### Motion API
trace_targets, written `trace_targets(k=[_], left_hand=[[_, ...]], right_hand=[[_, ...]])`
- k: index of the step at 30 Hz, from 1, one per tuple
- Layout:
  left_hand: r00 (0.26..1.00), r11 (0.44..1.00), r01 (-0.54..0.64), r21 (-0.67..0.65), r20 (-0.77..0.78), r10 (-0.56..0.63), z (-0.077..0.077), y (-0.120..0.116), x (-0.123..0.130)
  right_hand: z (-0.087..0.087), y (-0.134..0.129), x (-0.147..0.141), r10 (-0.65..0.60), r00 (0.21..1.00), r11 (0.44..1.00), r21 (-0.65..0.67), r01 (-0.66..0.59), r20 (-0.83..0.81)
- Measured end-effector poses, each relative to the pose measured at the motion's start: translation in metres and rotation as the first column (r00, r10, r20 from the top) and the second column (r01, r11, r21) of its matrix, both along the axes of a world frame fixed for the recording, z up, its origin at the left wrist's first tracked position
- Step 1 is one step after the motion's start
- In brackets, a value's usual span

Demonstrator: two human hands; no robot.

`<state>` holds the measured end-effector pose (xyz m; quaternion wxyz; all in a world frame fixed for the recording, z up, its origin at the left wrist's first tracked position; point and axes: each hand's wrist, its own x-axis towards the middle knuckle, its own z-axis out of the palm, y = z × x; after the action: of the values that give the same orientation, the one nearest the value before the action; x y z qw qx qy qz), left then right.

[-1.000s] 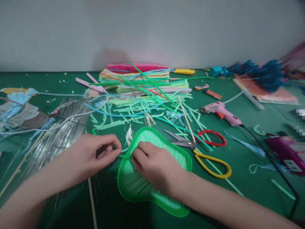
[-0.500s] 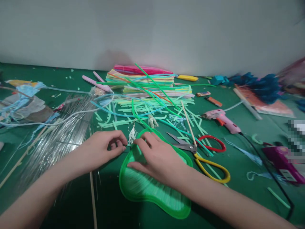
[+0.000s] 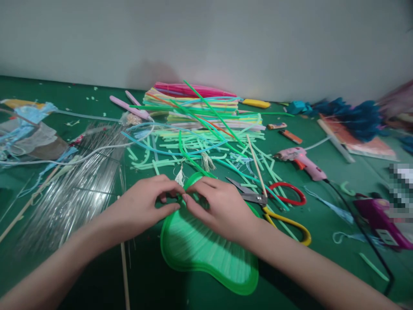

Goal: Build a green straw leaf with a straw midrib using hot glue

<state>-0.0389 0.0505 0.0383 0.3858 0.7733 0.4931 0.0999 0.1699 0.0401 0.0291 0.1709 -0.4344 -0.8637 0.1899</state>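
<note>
A flat, lobed green piece (image 3: 209, 245) with a brighter green raised rim and pale ribbed inside lies on the table. My left hand (image 3: 151, 198) is closed in a pinch at its upper left edge; what is between the fingertips is too small to make out. My right hand (image 3: 222, 206) lies over the upper part of the piece, thumb and fingers closed on its edge, the fingertips meeting those of the left. Just beyond the fingers is a small white tassel (image 3: 180, 175). Scissors (image 3: 258, 198) with one red and one yellow handle rest right of the piece, partly hidden.
Bundled coloured pipe cleaners (image 3: 196, 103) and cut light-green pieces (image 3: 158, 161) spread behind. A bunch of thin clear strands (image 3: 84, 185) lies left. A pink glue gun (image 3: 303, 161) with a black cord lies right, near a purple object (image 3: 380, 221). A wooden stick (image 3: 125, 271) is close by my left forearm.
My left hand has moved right and its fingertips now meet those of my right hand at the green piece's edge. My right fingers have drawn together there.
</note>
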Motion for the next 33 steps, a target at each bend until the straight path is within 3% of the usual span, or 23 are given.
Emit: trace_targets(k=[5,16,29,33], left_hand=[[0.999,0.999,0.017,0.045,-0.042,-0.015,-0.002,-0.002,0.003],[0.999,0.999,-0.039,-0.033,0.012,0.04,-0.007,-0.004,0.008],[0.997,0.997,-0.073,-0.031,0.015,0.074,-0.003,-0.005,0.015],[0.99,0.992,-0.124,-0.004,-0.072,0.123,-0.003,-0.007,0.018]], right_hand=[[0.002,0.0,0.002,0.007,1.0,1.0,-0.01,-0.007,-0.009],[0.01,0.007,0.007,0.011,1.0,0.988,-0.152,-0.009,0.008],[0.013,0.007,0.006,-0.004,1.0,0.987,-0.159,0.008,0.024],[0.012,0.008,0.006,-0.004,1.0,0.986,-0.164,0.007,0.014]])
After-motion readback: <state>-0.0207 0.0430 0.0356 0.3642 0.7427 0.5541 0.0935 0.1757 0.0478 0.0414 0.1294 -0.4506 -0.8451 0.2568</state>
